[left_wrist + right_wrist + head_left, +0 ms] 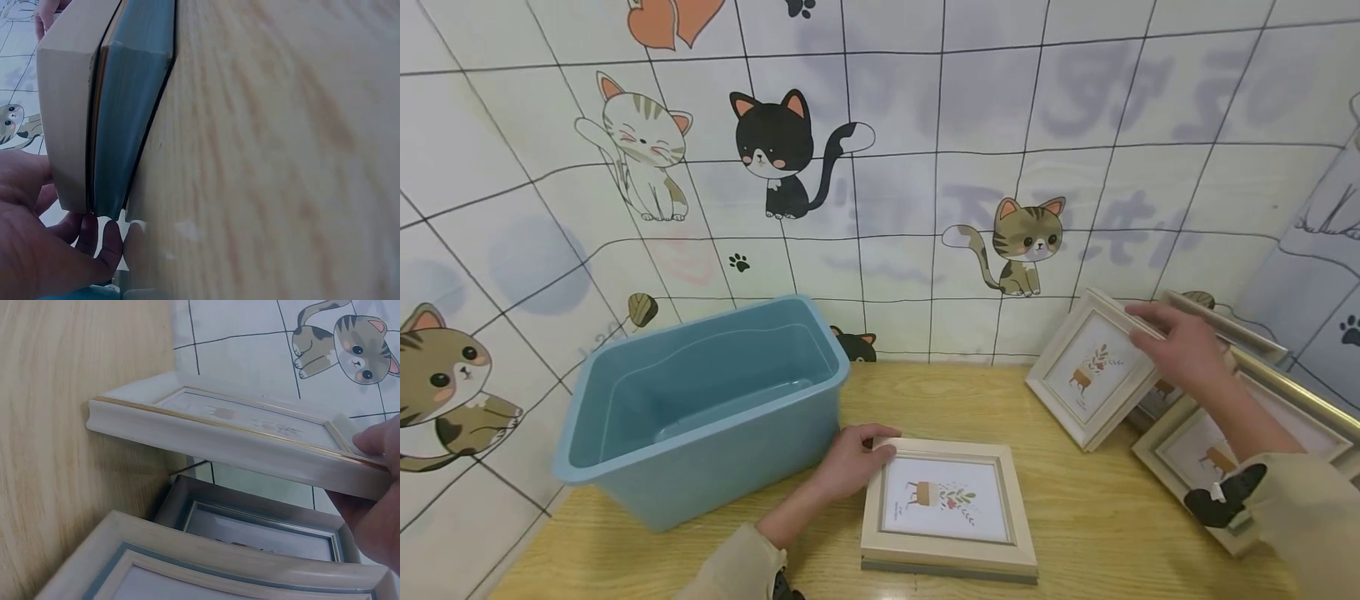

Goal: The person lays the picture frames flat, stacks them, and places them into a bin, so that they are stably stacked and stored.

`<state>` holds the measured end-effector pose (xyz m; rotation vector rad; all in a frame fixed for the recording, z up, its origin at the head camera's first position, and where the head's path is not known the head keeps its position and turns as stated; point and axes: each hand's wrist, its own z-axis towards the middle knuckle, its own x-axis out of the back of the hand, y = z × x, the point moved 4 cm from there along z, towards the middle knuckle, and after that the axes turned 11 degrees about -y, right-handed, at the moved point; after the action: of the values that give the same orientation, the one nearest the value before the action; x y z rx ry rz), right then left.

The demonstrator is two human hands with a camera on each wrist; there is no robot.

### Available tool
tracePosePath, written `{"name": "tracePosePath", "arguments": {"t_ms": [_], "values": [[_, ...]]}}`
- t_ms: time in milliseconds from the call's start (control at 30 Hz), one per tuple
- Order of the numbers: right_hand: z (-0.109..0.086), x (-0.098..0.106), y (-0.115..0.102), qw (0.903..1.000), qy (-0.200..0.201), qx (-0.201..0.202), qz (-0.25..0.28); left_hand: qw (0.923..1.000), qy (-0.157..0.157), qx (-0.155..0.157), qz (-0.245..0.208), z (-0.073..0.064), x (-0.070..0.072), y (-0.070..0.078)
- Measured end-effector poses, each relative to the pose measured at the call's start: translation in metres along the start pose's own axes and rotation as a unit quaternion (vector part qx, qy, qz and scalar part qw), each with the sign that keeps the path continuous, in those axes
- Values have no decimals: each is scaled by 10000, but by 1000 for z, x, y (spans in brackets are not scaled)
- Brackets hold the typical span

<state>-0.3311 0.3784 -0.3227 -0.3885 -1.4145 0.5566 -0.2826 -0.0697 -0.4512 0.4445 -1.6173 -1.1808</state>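
Observation:
A cream picture frame (1022, 525) with a plant print lies flat on a blue-grey picture frame (134, 94), their edges nearly lined up. My left hand (850, 462) grips this stack at its far left corner, fingertips against the side in the left wrist view. Toward the back right, a white picture frame (1075, 421) with a thin gold line stands tilted. At its upper right edge, my right hand (1187, 342) holds it between thumb and fingers. In the right wrist view its lower edge meets the wooden table or hovers just above; I cannot tell which.
A blue plastic bin (722, 458) stands on the wooden table (925, 392) at the left. Several more frames lean at the right, including a gold-edged frame (1172, 454) and a grey frame (187, 494). A cat-patterned cloth (895, 192) hangs behind.

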Motion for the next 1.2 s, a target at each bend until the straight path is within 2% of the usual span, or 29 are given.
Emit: {"name": "tracePosePath", "arguments": {"t_ms": [267,367,533,633,800,933,1000,1067,1167,1200], "values": [[-3,-8,-1,9989,300,-138,341,9998,110,-10,151,0,0,3],[-7,-8,-2,9983,387,-106,424,9990,222,-63,378,-2,-1,5],[-23,-5,1,9960,522,-103,716,9942,401,-296,956,-6,-2,13],[-36,-1,1,9929,565,-209,1021,9911,538,-442,1130,-9,-1,19],[-56,7,-4,9791,550,-145,1955,9884,789,-672,1110,-13,4,32],[-69,9,-12,9649,500,-32,2579,9890,766,-887,905,-15,9,43],[-74,8,-17,9495,365,89,3114,9889,708,-1032,801,-16,11,50],[-79,5,-23,9265,222,254,3748,9883,668,-1191,674,-17,12,56],[-84,-1,-33,8782,-34,614,4743,9877,620,-1357,476,-17,14,66],[-86,-4,-37,8652,-105,722,4962,9879,599,-1371,398,-17,14,68]]}}
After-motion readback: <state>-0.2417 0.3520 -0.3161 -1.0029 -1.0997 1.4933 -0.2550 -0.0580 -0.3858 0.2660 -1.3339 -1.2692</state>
